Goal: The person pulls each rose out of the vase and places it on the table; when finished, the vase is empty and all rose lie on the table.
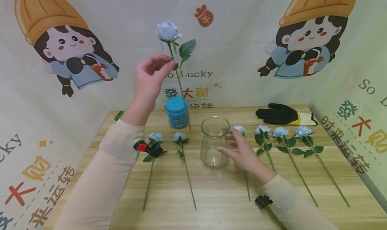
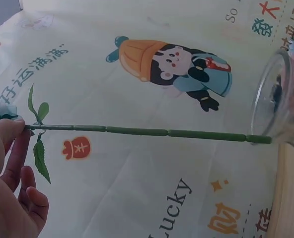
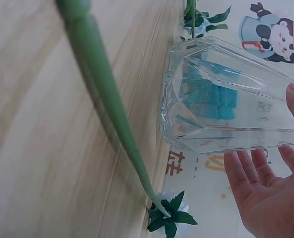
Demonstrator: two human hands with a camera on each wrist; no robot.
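My left hand (image 1: pixel 152 77) pinches the upper stem of a pale blue artificial rose (image 1: pixel 167 31) between thumb and fingers. The rose is raised, bloom up, and its long stem (image 2: pixel 137 131) hangs down. In the head view the stem's lower end shows just left of the mouth of a clear glass vase (image 1: pixel 214 156); the left wrist view has it overlapping the rim. Upright on the table, the vase holds nothing. My right hand (image 1: pixel 243 151) is at the vase's right side, thumb in front and fingers extended along the side. How firmly they touch is unclear.
Several more pale blue roses (image 1: pixel 180 137) lie on the wooden table (image 1: pixel 217 206), left and right of the vase. Behind stands a lidded blue jar (image 1: pixel 177 114). A black glove (image 1: pixel 278 114) lies at the back right. Printed cloth (image 1: pixel 235 48) hangs around the table.
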